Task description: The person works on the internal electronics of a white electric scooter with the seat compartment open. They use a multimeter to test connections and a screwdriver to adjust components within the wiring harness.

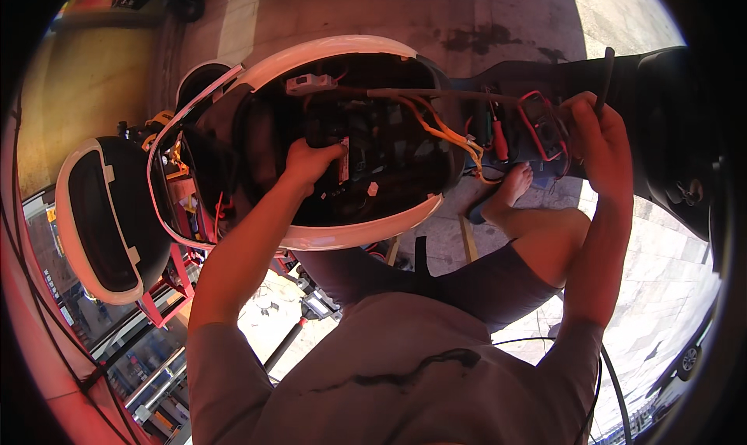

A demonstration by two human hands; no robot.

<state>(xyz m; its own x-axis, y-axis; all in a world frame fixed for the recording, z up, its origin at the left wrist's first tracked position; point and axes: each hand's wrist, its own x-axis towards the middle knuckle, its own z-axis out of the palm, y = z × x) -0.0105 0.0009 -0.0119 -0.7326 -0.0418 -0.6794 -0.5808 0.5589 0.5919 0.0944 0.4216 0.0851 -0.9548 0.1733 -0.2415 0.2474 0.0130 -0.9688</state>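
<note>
My left hand (310, 163) reaches into the dark open compartment of a scooter body with cream side panels (334, 50). Its thumb lies against a narrow part with a pale label (345, 159). The fingers curl down into shadow, so what they grip is hidden. Raised at the right, my right hand (597, 134) is closed round a dark cable (608, 75), whose end sticks up above the fist. The cable stretches leftward to the compartment. Close beside this hand lies a red-edged multimeter (542, 126). Orange cables (445, 132) with pale connectors hang over the compartment's right end.
A red-handled screwdriver (499, 140) lies by the multimeter on the dark scooter seat (654, 110). Inside the compartment sit a grey box (310, 84) and a small white connector (373, 189). A cream-rimmed case (97, 219) stands left, near a red rack (167, 301). My bare leg (537, 231) is below.
</note>
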